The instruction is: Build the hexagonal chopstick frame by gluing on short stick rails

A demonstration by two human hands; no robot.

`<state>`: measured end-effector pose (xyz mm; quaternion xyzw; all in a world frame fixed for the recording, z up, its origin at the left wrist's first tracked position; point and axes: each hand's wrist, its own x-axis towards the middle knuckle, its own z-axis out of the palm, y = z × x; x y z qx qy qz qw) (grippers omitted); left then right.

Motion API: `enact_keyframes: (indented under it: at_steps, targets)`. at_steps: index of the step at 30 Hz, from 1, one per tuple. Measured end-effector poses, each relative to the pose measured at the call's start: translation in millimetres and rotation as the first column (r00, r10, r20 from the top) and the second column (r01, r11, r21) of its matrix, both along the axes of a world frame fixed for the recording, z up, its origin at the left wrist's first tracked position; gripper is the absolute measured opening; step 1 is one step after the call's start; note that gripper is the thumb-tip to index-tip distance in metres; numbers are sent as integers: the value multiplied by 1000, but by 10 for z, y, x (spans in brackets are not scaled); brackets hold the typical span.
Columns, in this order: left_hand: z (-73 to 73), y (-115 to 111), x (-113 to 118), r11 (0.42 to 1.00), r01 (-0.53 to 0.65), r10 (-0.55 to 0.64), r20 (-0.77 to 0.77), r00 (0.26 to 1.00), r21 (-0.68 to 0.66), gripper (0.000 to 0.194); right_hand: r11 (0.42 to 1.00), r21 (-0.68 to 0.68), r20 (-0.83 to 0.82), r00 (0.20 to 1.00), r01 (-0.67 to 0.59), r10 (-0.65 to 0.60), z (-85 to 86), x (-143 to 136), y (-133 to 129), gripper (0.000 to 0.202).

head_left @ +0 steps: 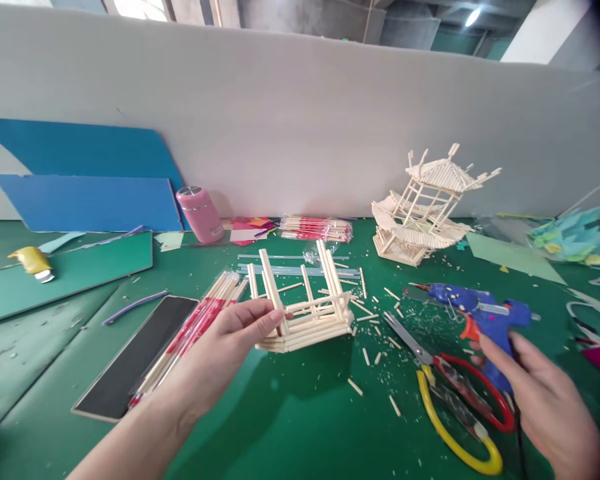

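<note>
Right hand (543, 380): curled round the handle of a blue glue gun (495, 325), nozzle pointing left. Left hand (245, 327): forearm angled inward, thumb and fingers pinching a corner post of a wooden-stick frame (320, 336) over the tabletop (280, 420). Beyond, right: stick pavilion (425, 230).

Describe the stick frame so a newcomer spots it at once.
On the green table, look near the middle, where the left hand grips the frame by a post at its left end. It has a low base with upright posts; unlike the taller pavilion at the back right, it has no roof.
</note>
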<state>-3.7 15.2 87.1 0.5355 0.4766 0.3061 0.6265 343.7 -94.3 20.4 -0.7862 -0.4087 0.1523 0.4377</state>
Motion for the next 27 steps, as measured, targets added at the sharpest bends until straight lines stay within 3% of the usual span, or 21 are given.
enact_keyframes:
  at_steps: [4, 7, 10, 13, 15, 17, 20, 23, 27]
  targets:
    - [18, 16, 0, 999, 41, -41, -5, 999, 34, 20, 974, -202, 166, 984, 105, -71, -176, 395, 26, 44]
    - [14, 21, -4, 999, 41, -40, -12, 999, 21, 18, 955, -230, 312, 944, 188, -110, -310, 523, 14, 45]
    - [-8, 24, -15, 999, 51, -50, -14, 999, 17, 18, 960, -182, 445, 888, 213, -113, -299, 449, -3, 47]
    - [-24, 33, -19, 997, 72, -72, 0, 997, 9, 17, 985, -142, 502, 865, 99, -14, -141, 117, -11, 42]
    - [-25, 41, -16, 997, 75, -75, 11, 997, 5, 16, 973, -192, 456, 866, -127, 203, -29, -228, -8, 29]
    - [-22, 43, -13, 997, 77, -77, 17, 997, -1, 15, 881, -285, 384, 797, -378, 466, 39, -599, 8, 16]
    - [-20, 33, -17, 998, 70, -70, 13, 997, -6, 15, 734, -383, 331, 658, -561, 676, 48, -1040, 73, 14]
    - [-18, 13, -26, 998, 62, -61, 8, 998, -15, 16, 650, -490, 342, 558, -581, 756, 18, -1255, 181, 18]
    - [6, -3, -12, 997, 72, -72, 19, 997, 10, 19, 567, -649, 366, 447, -506, 817, 21, -1358, 320, 22]
